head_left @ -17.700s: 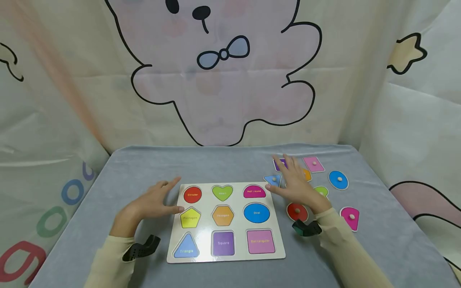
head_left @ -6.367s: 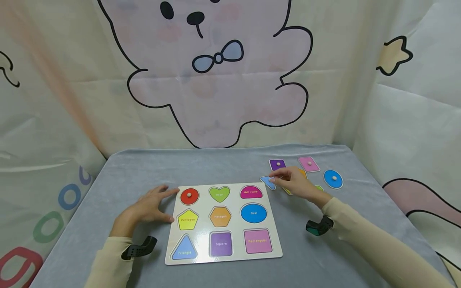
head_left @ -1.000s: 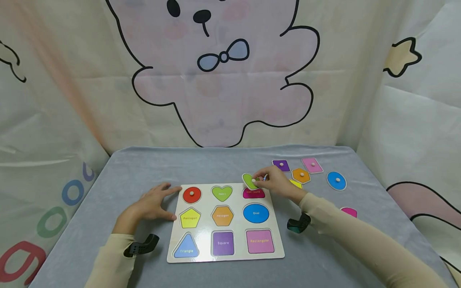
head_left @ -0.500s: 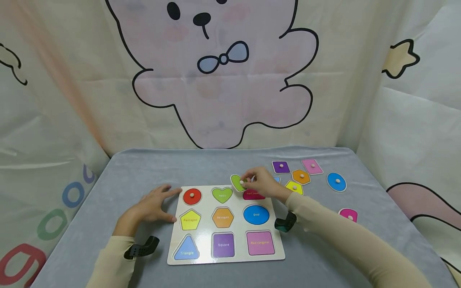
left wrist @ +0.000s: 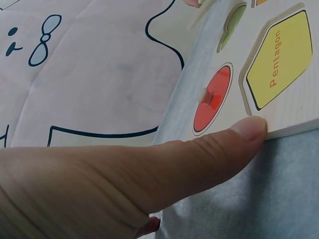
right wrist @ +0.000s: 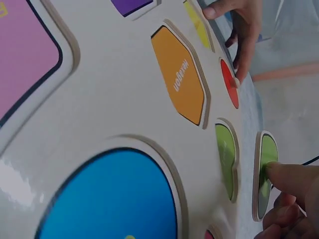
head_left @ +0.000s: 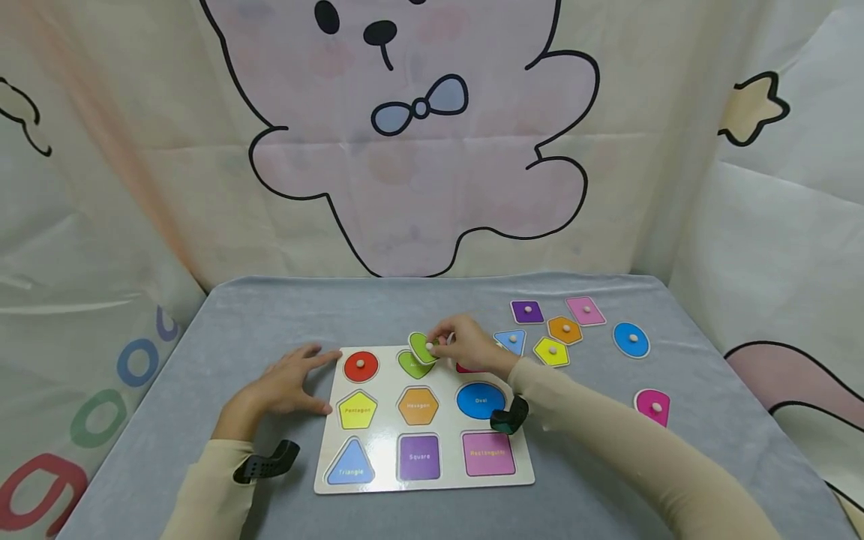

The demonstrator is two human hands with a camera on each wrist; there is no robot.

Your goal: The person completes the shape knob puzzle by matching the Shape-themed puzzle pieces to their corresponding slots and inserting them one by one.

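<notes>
- The right hand (head_left: 466,346) pinches the green heart piece (head_left: 424,348) by its small knob, holding it tilted just above the heart recess (head_left: 413,365) in the top row of the shape puzzle board (head_left: 448,427).
- Risk, as I read it: the piece sits skewed, so its lobes may catch the recess rim and ride up instead of dropping in.
- The pinch is only on the knob; a slip could drop the heart onto the board face.
- The left hand (head_left: 280,386) lies relaxed on the grey table (head_left: 270,315), fingers nearly straight, thumb tip (left wrist: 246,130) pressed against the board's left edge beside the seated red circle (head_left: 361,366). If that bracing eases, a push on the heart could slide the board.
- The right forearm stretches across the board's lower right corner, wrist low, and could nudge the board.
- Loose pieces lie well to the right: blue triangle (head_left: 511,341), yellow pentagon (head_left: 551,351), blue oval (head_left: 632,339).
</notes>
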